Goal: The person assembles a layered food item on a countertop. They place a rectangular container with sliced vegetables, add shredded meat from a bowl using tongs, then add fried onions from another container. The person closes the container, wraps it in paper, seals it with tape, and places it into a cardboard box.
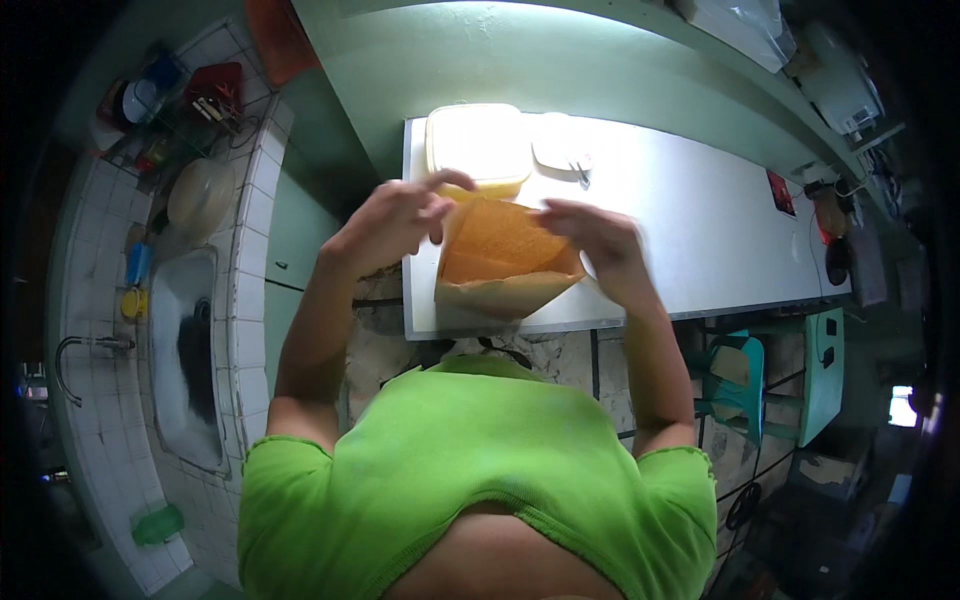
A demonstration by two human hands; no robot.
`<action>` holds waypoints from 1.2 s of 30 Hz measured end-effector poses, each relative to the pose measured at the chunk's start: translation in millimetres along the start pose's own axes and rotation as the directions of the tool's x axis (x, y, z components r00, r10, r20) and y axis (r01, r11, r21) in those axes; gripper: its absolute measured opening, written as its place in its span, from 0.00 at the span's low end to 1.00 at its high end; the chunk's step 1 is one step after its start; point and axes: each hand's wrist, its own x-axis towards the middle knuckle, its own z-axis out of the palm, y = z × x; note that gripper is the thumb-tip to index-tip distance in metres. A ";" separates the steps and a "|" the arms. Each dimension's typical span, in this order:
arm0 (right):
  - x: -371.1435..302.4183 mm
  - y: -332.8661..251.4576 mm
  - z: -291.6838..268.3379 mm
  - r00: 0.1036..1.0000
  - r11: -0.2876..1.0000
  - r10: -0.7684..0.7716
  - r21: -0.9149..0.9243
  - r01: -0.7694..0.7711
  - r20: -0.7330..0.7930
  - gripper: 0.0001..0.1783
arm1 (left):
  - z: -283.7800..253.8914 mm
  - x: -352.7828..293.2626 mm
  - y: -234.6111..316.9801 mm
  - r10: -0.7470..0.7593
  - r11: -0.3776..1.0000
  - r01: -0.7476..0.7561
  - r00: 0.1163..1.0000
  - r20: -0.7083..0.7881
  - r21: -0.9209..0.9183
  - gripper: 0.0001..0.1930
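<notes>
A brown paper bag (508,290) stands near the front left edge of the white table, its wide mouth facing up and its tan inside showing. At the bag's left rim is my left hand (398,218), the index finger stretched out over the corner and the fingers apart. My right hand (605,245), blurred by motion, is by the bag's right rim with its fingers extended toward the opening. Neither hand visibly grips anything. Just behind the bag sits a lidded tub (478,145) with a pale top and yellowish sides.
A small white container (562,145) lies right of the tub on the white table (690,220). To my left is a tiled counter with a sink (180,350) and a clear bowl (200,197). A teal chair (735,385) stands below the table's right part.
</notes>
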 end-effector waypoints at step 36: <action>-46.9 54.1 35.8 0.908 0.969 -0.049 -0.240 -0.058 -0.415 0.11 | 78.4 46.0 -99.0 0.391 0.904 -0.413 0.904 -0.173 -0.112 0.12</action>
